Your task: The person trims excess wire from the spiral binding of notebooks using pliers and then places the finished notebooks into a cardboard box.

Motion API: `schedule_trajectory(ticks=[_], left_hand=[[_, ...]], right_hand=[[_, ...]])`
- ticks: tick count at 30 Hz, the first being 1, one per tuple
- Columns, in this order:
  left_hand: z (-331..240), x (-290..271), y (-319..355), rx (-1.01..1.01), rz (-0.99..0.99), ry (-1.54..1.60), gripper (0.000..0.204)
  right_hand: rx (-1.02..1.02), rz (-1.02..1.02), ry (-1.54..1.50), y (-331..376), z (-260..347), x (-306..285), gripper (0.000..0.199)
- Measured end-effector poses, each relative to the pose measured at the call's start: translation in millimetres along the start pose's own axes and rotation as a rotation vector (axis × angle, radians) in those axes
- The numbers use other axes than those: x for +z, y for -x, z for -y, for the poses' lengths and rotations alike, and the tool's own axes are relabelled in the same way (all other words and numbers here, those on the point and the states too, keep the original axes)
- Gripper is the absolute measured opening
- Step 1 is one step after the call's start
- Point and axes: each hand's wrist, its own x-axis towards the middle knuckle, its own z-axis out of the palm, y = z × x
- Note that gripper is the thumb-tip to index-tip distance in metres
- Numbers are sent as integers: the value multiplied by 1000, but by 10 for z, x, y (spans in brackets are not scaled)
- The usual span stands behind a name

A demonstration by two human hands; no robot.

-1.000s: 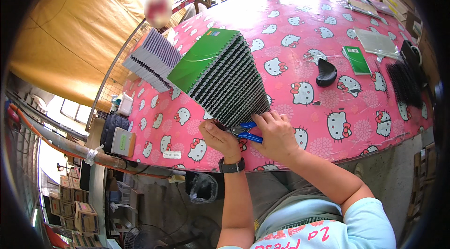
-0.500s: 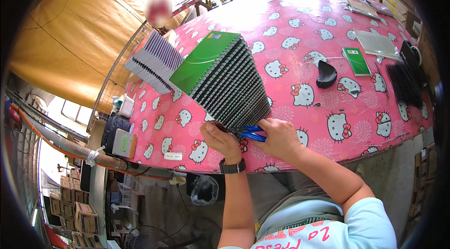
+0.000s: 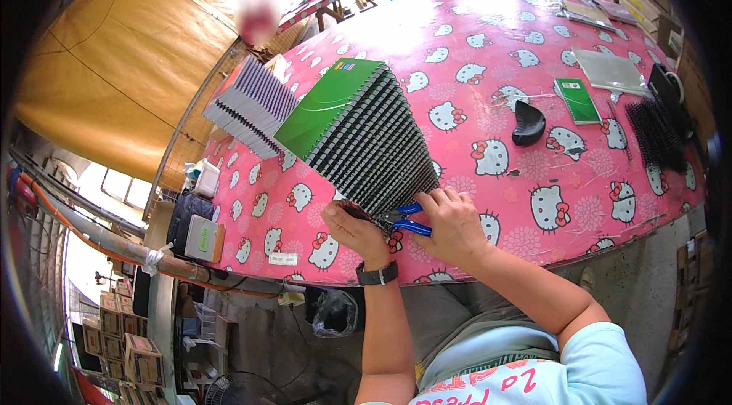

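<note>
A tall stack of green-covered spiral notebooks (image 3: pixel 335 104) stands on the table, its black wire bindings facing me. At the stack's lower near end, my right hand (image 3: pixel 455 228) grips blue-handled pliers (image 3: pixel 412 227). Their handles are spread, and the metal jaws reach toward the bindings near my left hand. My left hand (image 3: pixel 357 236), with a black watch on the wrist, is closed beside that same corner of the stack. Something dark shows between its thumb and fingers, too hidden to name.
Another notebook stack (image 3: pixel 252 108) stands behind to the left. On the right lie a black curved object (image 3: pixel 528 124), a small green notebook (image 3: pixel 578 102), a clear plastic sheet (image 3: pixel 610 72) and a bundle of black binding coils (image 3: pixel 656 134). The pink patterned table (image 3: pixel 450 150) ends close to my body.
The pliers' handles have spread wider apart in my right hand. My left hand has barely shifted, staying at the stack's lower corner.
</note>
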Motion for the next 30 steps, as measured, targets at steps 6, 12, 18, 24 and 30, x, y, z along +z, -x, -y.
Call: schedule_trajectory(ticks=[6,12,18,24,30], left_hand=[[-40,11,-5,-68,12,9,44],[-19,3,28,-7,9,-13,42],[-31,1,37,-5,7,16,39],[12,-44,-41,-279,-63,152,41],[302,-534,-268,-877,-228,980,31]], right_hand=[[-2,-7,48,-16,30,82,55],[20,26,-10,-7,28,97,47],[-18,-34,-57,-14,37,81,39],[19,-65,-129,23,-109,29,28],[198,-42,-535,123,-654,68,32]])
